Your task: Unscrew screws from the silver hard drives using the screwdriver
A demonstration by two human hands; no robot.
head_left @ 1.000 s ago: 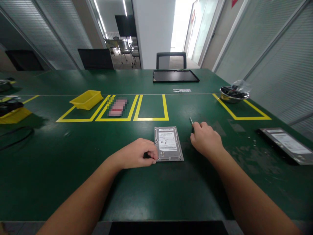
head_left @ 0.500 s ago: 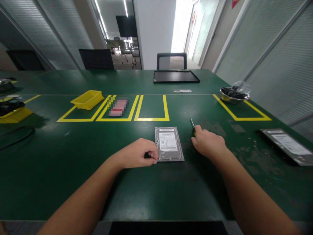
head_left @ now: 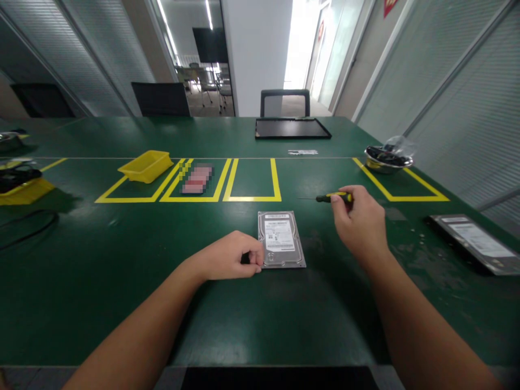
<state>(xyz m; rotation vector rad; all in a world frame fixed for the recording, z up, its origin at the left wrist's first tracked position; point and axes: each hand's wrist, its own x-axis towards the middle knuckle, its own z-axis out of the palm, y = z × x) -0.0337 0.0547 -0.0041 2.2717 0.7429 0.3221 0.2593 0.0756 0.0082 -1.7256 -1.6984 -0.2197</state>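
Note:
A hard drive (head_left: 280, 233) lies label up on the green table in front of me. My left hand (head_left: 238, 254) rests at its lower left edge, with the fingers curled and the fingertips gripping that side. To the right and a little beyond the drive, my right hand (head_left: 361, 219) is closed around the handle of a yellow and black screwdriver (head_left: 333, 197). Its thin shaft points left, above the table and apart from the drive.
A second hard drive (head_left: 475, 241) lies at the right, near small loose bits. A metal bowl (head_left: 388, 165) of dark parts stands behind it. Yellow tape (head_left: 252, 199) marks areas holding a yellow tray (head_left: 146, 168) and a blurred pinkish item (head_left: 197, 180). A flat black panel (head_left: 292, 128) lies farther back.
My right hand has lifted and moved slightly away from me and right, swinging the screwdriver until its shaft points left. My left hand and the hard drive have stayed put.

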